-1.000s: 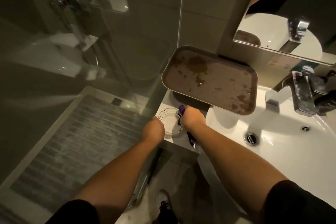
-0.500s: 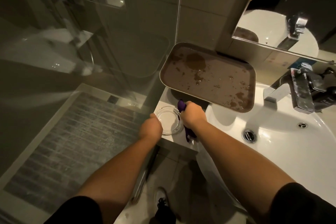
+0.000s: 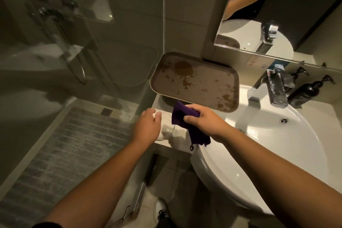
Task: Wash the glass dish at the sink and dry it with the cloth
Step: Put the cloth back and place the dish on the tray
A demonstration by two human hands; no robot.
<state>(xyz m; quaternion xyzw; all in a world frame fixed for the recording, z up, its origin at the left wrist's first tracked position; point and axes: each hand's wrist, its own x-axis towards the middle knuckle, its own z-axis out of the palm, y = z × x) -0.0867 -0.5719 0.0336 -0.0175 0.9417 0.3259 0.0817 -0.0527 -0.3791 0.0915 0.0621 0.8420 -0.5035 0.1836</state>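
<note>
Head view: left hand (image 3: 148, 128) rests on a glass dish (image 3: 167, 131) on the desk (image 3: 178, 143), fingers loosely curled; right hand (image 3: 205, 121) clenches a purple cloth (image 3: 180, 116) just beside it. Beyond, a stained brown tray (image 3: 196, 81) overhangs the white sink (image 3: 277, 135).

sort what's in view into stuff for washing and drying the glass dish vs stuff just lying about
For the job:
glass dish
purple cloth
sink
tap
left hand
right hand

Lying about:
stained brown tray
pump bottle
mirror
</note>
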